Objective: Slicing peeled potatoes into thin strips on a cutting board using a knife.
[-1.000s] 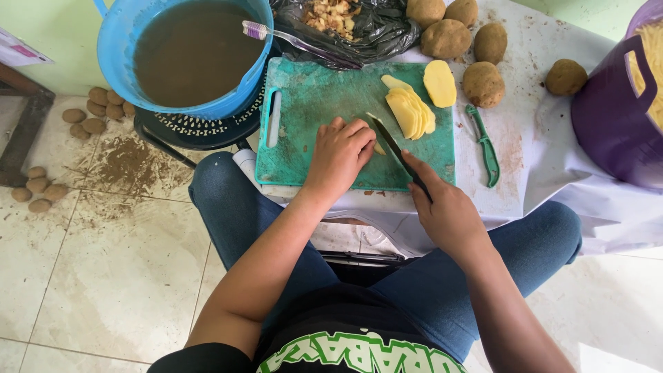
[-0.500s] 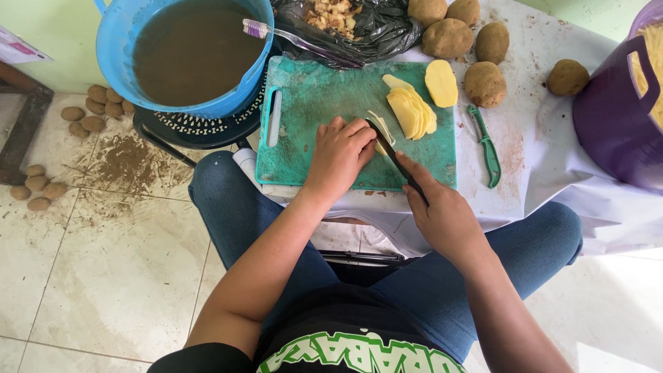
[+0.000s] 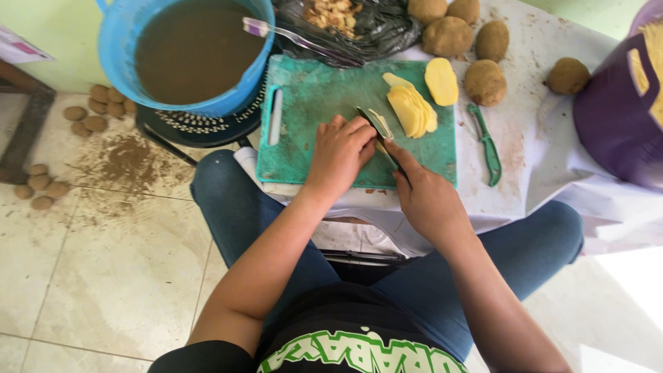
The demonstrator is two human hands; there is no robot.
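Observation:
My left hand (image 3: pixel 340 153) presses down on a piece of peeled potato on the green cutting board (image 3: pixel 311 110); the piece is almost fully hidden under my fingers. My right hand (image 3: pixel 423 195) grips a black-handled knife (image 3: pixel 378 131), whose blade lies right beside my left fingertips with a thin slice against it. A fan of yellow potato slices (image 3: pixel 410 110) lies just beyond, and a peeled potato half (image 3: pixel 440 81) sits at the board's far right corner.
A blue tub of brown water (image 3: pixel 186 52) stands at the left with a toothbrush (image 3: pixel 276 33) on its rim. A black bag of peels (image 3: pixel 345 24), several unpeeled potatoes (image 3: pixel 483 81), a green peeler (image 3: pixel 487 145) and a purple bucket (image 3: pixel 615 117) surround the board. Small potatoes (image 3: pixel 93 114) lie on the floor.
My right hand has slid the knife forward and to the left along my left fingertips, and a new thin slice has come off. My left hand has stayed on the potato piece.

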